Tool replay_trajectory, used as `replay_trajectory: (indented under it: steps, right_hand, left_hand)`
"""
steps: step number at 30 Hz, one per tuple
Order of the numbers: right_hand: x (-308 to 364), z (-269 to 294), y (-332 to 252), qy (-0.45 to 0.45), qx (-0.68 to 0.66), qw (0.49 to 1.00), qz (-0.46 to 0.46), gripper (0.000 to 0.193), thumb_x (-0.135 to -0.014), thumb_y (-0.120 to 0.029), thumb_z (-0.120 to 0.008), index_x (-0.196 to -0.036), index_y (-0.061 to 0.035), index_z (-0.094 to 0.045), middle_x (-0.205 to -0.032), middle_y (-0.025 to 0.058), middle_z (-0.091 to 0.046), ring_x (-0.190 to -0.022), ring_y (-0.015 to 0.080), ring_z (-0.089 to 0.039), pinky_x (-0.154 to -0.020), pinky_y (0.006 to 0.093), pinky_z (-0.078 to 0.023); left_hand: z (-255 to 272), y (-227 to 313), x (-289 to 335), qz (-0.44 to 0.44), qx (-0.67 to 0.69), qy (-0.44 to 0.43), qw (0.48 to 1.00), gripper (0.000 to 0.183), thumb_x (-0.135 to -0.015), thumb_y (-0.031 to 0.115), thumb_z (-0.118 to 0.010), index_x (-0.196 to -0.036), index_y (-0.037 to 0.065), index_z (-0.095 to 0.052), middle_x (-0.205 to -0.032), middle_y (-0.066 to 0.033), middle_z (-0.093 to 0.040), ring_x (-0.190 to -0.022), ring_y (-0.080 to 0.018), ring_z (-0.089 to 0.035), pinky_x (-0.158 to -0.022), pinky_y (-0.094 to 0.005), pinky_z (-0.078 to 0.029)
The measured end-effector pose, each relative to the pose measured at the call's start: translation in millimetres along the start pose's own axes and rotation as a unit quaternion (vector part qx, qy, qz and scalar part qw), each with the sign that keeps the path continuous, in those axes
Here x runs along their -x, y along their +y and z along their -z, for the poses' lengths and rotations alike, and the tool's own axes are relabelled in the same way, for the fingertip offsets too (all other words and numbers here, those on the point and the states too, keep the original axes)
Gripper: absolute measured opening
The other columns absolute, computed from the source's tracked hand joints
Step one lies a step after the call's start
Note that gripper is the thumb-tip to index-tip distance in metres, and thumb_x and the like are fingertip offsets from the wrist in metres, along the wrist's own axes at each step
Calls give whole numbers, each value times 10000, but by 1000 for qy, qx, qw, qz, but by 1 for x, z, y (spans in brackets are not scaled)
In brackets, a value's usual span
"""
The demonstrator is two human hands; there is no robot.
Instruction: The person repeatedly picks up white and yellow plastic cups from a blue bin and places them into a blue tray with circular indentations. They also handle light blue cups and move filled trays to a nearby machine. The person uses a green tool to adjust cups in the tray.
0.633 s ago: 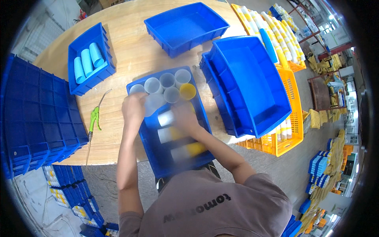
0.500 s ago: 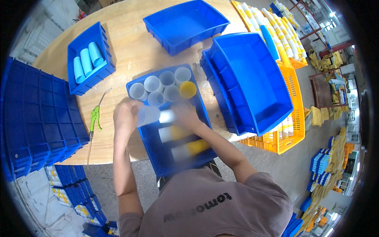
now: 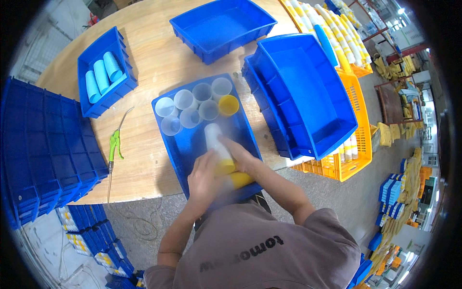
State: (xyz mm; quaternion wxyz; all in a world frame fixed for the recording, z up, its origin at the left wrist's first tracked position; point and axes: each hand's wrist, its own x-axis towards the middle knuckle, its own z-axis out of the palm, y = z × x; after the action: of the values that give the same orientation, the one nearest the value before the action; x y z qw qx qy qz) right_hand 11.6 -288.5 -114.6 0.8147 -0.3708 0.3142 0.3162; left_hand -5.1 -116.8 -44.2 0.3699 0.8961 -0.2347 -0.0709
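A white-and-yellow tube (image 3: 212,136), blurred by motion, is tilted over the near half of a blue bin (image 3: 159,132). My right hand (image 3: 239,155) is closed around its right side. At the tube's left, my left hand (image 3: 202,177) has its fingers closed against the yellow lower part. Under my hands another tube with a yellow end (image 3: 241,179) lies on its side, partly hidden. In the bin's far half several translucent white tubes (image 3: 190,117) stand on end with open tops, beside one yellow tube (image 3: 228,105).
Left on the wooden table (image 3: 144,58) lie a green air blow gun (image 3: 114,142) and a blue bin (image 3: 98,111) of light-blue tubes. Tall stacked blue bins (image 3: 48,144) stand further left. More blue bins (image 3: 308,86) and a yellow crate (image 3: 356,159) are at right.
My left hand has set the translucent tube upright at the near left of the standing group and moved nearer me. Both hands now meet on a white-and-yellow tube.
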Motion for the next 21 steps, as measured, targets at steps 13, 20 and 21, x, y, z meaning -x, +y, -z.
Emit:
replay_trajectory:
  steps: [13, 20, 21]
  right_hand:
    - [35, -32, 1, -119, 40, 979, 160, 605, -1044, -579, -398, -1295, -39, -507, -1246, 161, -601, -1220, 331, -584, -1073, 499, -457]
    - [12, -22, 17, 23, 189, 928, 321, 558, -1017, -467, -569, -1345, -20, -503, -1232, 146, -603, -1210, 296, -593, -1050, 463, -491]
    - [10, -16, 20, 23, 239, 926, 293, 566, -1008, -455, -591, -1355, -15, -505, -1242, 146, -599, -1228, 297, -579, -1054, 467, -485]
  left_hand:
    - [46, 23, 8, -74, -54, 208, 974, 449, -687, -167, -643, -1063, 36, -782, -860, -92, -629, -780, -240, -600, -681, -333, -505]
    - [59, -12, 20, -11, -89, 235, 968, 406, -693, -171, -666, -1027, 27, -785, -789, -118, -643, -713, -250, -644, -658, -355, -531]
    - [60, -20, 13, 10, -94, 233, 968, 380, -704, -163, -671, -1016, 23, -784, -804, -131, -667, -729, -259, -667, -668, -360, -539]
